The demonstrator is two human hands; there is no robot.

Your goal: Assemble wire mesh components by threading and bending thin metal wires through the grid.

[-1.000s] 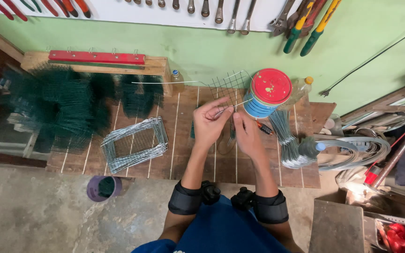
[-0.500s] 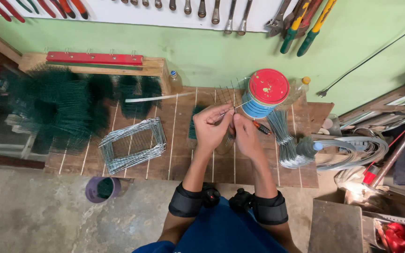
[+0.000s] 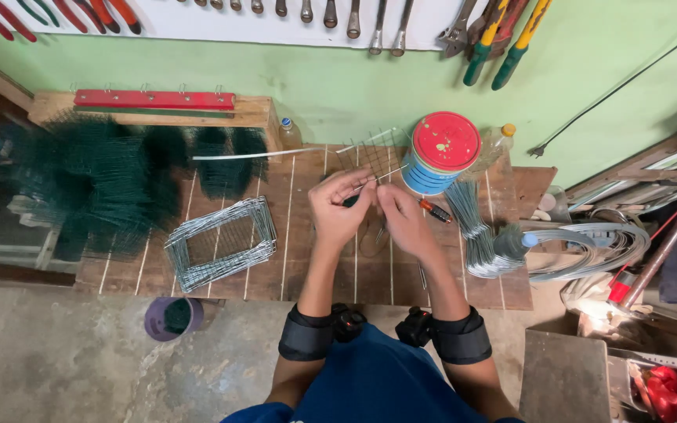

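Two hands over the middle of the wooden workbench (image 3: 307,274), close together. Left hand (image 3: 338,210) closed, fingers pinching one thin wire (image 3: 381,174) that points to the far right; right hand (image 3: 403,219) also closed around the near end of the same wire piece, just beside the left. One small square of wire mesh (image 3: 370,153) directly behind the hands, far side. One round tin with red lid (image 3: 442,153) to the right of it, one plastic bottle with yellow cap (image 3: 495,141) touching the tin. One screwdriver with orange handle (image 3: 435,210) near the right hand. One bundle of straight cut wires (image 3: 476,227) on the right. One stack of rectangular wire frames (image 3: 221,243) on the left, exact count not possible. Dark green mesh pieces (image 3: 95,184) far left, blurred. One purple cup (image 3: 172,317) on the floor, near left. Two black wrist bands.
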